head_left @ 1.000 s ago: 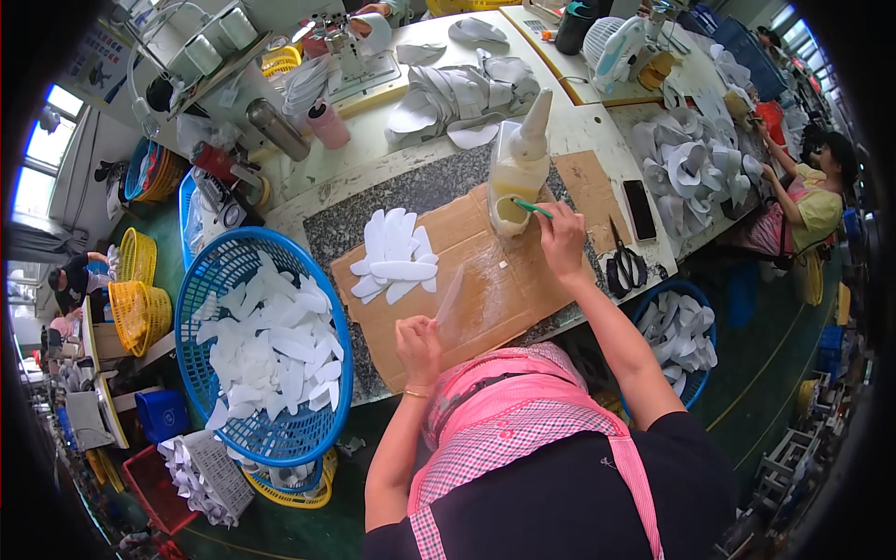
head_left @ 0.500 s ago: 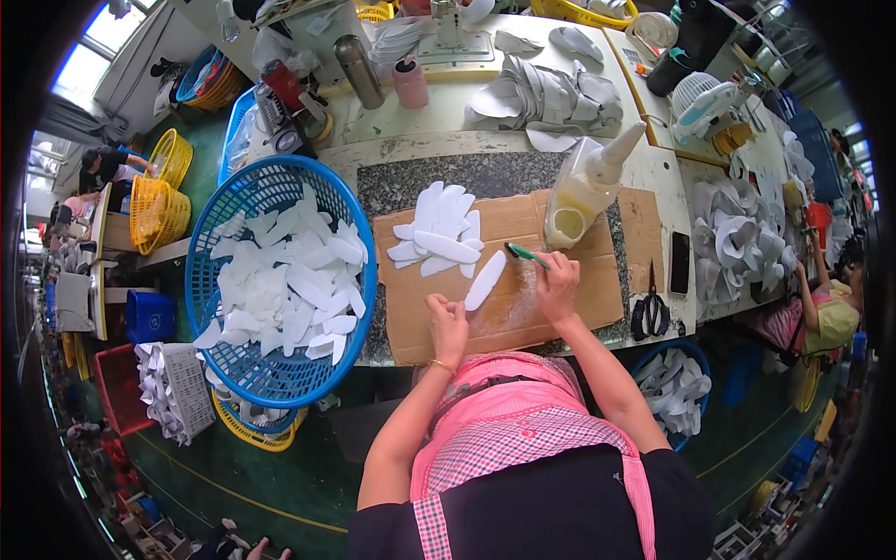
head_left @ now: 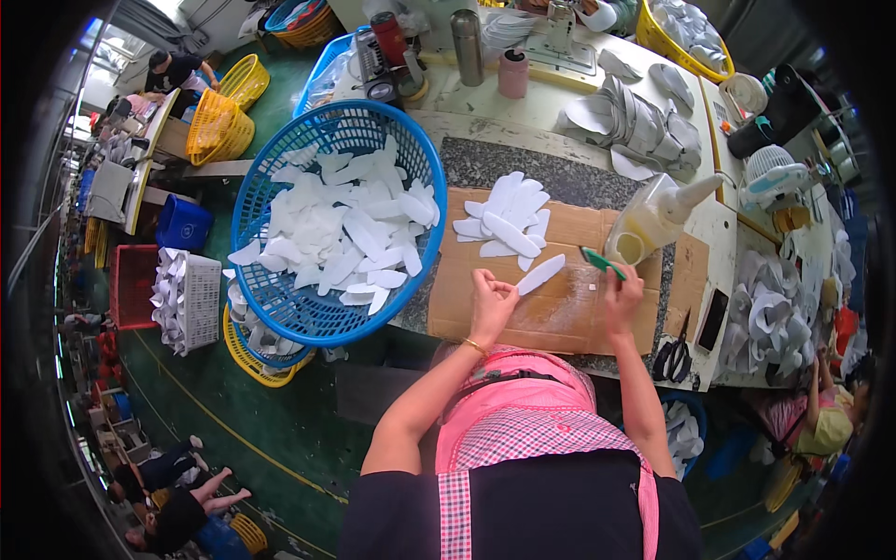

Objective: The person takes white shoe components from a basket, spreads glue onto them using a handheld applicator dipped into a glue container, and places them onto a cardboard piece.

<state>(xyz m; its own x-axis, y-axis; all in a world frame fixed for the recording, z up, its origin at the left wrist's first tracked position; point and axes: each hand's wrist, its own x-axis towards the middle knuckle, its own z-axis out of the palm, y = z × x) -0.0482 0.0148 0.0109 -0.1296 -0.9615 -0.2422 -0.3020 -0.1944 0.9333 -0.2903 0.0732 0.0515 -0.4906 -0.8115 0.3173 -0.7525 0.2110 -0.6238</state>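
My left hand (head_left: pixel 493 303) pinches the lower end of a slim white oval piece (head_left: pixel 541 275) lying tilted on a cardboard sheet (head_left: pixel 551 322). In my right hand (head_left: pixel 623 297) is a green-handled brush (head_left: pixel 605 264), its dark tip pointing up and left, above the cardboard between the white piece and a bottle. This translucent bottle (head_left: pixel 653 219) has a long spout, a round hole low in its side and yellowish liquid within. Behind the oval piece lies a fanned pile of similar white pieces (head_left: pixel 509 219).
A big blue basket (head_left: pixel 434 187) full of white pieces stands to my left. Black scissors (head_left: pixel 674 359) and a phone (head_left: pixel 713 319) lie at the right. A flask (head_left: pixel 468 47), a pink bottle (head_left: pixel 512 75) and stacked grey-white parts (head_left: pixel 635 121) stand farther back.
The view has swung left, so the bench appears farther right. The brush tip has drawn away from the white piece toward the bottle. My left hand stays at the piece's lower end.
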